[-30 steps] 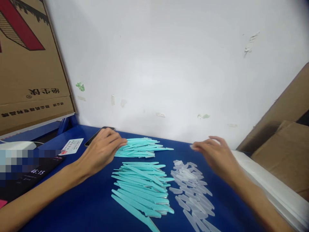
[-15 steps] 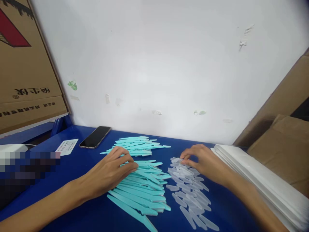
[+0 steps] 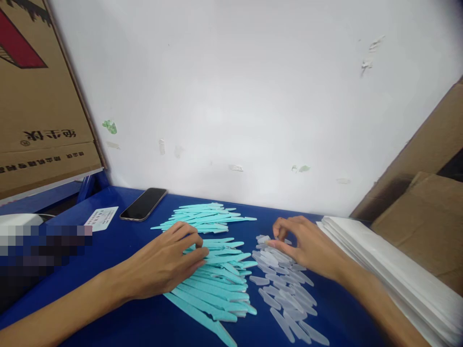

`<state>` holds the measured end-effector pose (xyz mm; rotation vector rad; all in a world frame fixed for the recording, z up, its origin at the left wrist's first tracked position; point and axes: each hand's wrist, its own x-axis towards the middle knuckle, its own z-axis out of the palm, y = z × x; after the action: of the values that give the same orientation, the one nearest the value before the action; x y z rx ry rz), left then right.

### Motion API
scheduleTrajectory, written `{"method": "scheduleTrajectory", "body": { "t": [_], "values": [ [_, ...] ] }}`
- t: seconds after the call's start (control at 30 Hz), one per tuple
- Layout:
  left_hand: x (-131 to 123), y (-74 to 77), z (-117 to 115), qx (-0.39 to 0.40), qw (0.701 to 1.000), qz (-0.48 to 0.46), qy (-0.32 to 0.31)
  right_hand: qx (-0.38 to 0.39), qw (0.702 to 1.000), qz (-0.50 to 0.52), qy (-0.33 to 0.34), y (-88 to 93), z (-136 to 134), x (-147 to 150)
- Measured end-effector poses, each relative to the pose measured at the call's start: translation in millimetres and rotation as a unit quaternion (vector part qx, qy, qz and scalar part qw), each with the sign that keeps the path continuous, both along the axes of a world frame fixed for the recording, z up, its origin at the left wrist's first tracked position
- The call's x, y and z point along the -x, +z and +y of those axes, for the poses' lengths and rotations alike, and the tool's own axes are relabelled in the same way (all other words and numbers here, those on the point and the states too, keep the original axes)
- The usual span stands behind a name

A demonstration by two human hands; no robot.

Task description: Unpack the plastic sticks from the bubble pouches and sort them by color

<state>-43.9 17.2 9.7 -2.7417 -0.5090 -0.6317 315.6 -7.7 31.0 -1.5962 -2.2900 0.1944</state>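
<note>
I see a blue tabletop (image 3: 119, 246) set against a white wall. A large cardboard box (image 3: 36, 96) stands at its left end and a second carton (image 3: 427, 202) at the right, flap open; I cannot tell the contents of either. A stack of white sheets (image 3: 383, 270) lies along the right edge.

At centre are two piles of teal plastic sticks: the near pile (image 3: 224, 289) and the far pile (image 3: 206, 216). The left hand (image 3: 166, 262) rests on the near pile, grip wide, fingers flat on the sticks and enclosing nothing.

The clear plastic pieces (image 3: 285, 299) lie just right of the near pile. The right hand (image 3: 307, 243) sits at their far end, grip narrow — thumb and fingertips drawn together on the pieces; I cannot tell whether one is pinched.

A phone (image 3: 143, 204) and a white card (image 3: 102, 216) lie far left.
</note>
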Motion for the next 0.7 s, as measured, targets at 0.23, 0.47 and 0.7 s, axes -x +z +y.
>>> {"method": "scheduleTrajectory", "body": {
  "t": [0.23,0.47,0.7],
  "values": [
    [8.8,-5.3,4.4,0.074,0.984,-0.063,0.147,-0.077,0.997,-0.007,0.010,-8.0,5.2,-0.7],
    [26.9,-16.9,21.6,0.114,0.972,-0.027,0.205,-0.107,0.994,-0.014,0.028,-17.0,7.5,-2.7],
    [20.1,-9.9,20.0,0.123,0.967,-0.091,0.203,-0.144,0.988,-0.053,0.036,-21.6,10.3,-0.7]
  ]
}}
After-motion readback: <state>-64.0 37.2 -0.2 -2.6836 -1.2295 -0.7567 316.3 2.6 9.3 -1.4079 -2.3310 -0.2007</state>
